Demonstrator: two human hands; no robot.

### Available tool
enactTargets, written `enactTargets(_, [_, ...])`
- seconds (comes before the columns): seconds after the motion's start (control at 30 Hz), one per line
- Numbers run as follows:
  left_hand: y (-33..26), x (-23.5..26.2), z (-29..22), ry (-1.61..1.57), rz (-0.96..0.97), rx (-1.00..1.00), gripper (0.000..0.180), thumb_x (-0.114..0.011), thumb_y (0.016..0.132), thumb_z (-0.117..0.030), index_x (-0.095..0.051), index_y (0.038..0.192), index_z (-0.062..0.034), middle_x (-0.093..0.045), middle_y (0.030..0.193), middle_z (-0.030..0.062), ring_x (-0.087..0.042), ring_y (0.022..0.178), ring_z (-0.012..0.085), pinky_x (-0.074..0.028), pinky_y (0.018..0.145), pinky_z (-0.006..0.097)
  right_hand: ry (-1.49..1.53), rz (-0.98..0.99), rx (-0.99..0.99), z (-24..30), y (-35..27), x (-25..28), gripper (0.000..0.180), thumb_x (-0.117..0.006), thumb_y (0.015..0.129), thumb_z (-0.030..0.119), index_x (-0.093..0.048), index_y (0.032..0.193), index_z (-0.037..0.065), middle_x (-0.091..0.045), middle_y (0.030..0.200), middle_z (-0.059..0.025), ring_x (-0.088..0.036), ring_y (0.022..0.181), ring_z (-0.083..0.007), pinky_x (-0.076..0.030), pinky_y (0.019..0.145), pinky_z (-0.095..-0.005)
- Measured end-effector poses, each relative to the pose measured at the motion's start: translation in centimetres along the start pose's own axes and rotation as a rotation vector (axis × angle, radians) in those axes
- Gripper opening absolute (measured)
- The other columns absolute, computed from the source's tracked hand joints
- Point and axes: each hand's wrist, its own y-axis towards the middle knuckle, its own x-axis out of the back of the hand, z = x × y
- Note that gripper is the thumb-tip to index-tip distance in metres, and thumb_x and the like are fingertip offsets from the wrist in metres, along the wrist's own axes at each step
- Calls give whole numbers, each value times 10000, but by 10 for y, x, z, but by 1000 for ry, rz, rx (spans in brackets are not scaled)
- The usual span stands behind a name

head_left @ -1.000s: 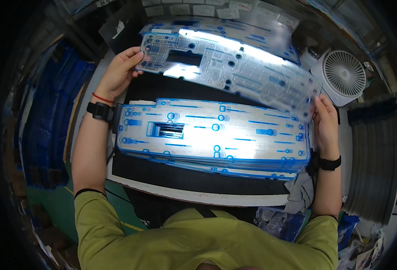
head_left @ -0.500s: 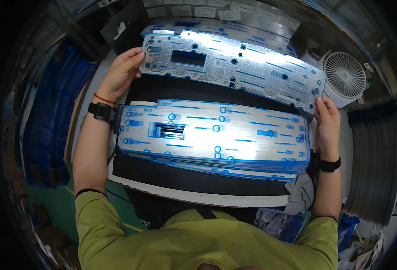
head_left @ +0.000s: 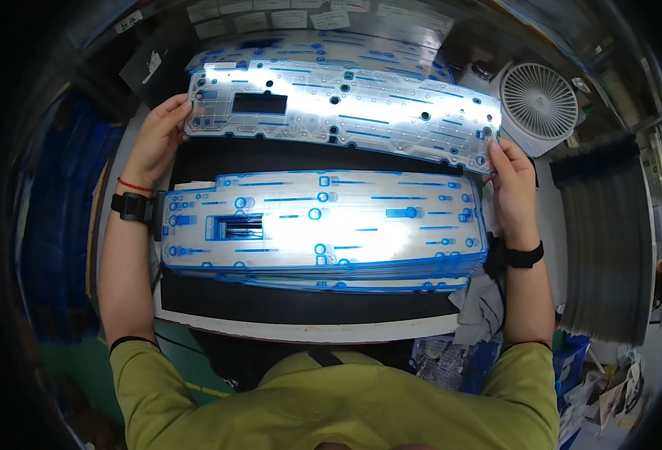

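Between my hands hangs a long clear keyboard membrane sheet (head_left: 380,112), with blue edges, small holes and a dark rectangular cut-out. My left hand (head_left: 160,133) pinches its left end between thumb and fingers. The lower right corner is gripped by my right hand (head_left: 513,171), so the sheet slopes down slightly to the right. Nearer to me, a stack of similar blue-edged sheets (head_left: 286,229) lies on a black work surface (head_left: 316,306); their edges are slightly fanned along the front. Glare washes out part of both the held sheet and the stack.
Behind the held sheet, a slanted shiny panel (head_left: 391,45) reflects it. A white fan (head_left: 537,101) stands at the back right. Dark stacked sheets (head_left: 597,240) are on the right, blue stacks (head_left: 57,225) on the left. A grey cloth (head_left: 477,304) hangs at the front edge.
The whole scene has shifted left in the view, as the head turned. Both hands still hold the sheet, which is tilted a little less than before.
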Motion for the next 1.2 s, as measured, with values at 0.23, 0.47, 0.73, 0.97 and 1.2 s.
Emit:
enactTargets(0.23, [2,5,6,-140,-29,-58,201,-537,972,-202,-634,1122,-109,-647,994,-39,-551,806,31,-392,687,182,118,87,-34,1,0,12,233,-560,969,208,-618,1071,6,-617,822,11,-482,596,-38,-378,564,-174])
enactTargets(0.47, [1,3,7,-232,-87,-157,219,-531,970,-123,-617,1167,-80,-628,1150,36,-605,965,103,-477,818,222,305,18,-10,13,-5,-5,237,-493,993,164,-566,1135,-11,-684,986,-97,-627,756,-90,-477,631,-201])
enactTargets(0.73, [3,9,7,-201,-34,-115,262,-541,963,-100,-591,1209,-22,-657,1093,67,-636,966,117,-517,851,243,107,14,27,9,-4,-7,463,-529,950,62,-401,1390,-8,-676,991,-72,-625,788,-73,-489,676,-190])
enactTargets(0.97, [-1,1,-2,-188,-23,-132,332,-505,979,-100,-517,1297,-9,-633,1163,88,-630,989,119,-517,850,237,105,36,-3,10,-4,-9,450,-522,946,40,-406,1378,-10,-669,1020,-67,-626,869,-83,-492,734,-200])
enactTargets(1.2, [-1,-4,-2,-192,8,-14,410,-428,1014,-238,-456,1352,-7,-625,1139,69,-619,969,107,-509,813,249,137,62,2,7,-2,-7,420,-511,947,35,-419,1355,-3,-670,1040,-80,-619,932,-98,-488,800,-228])
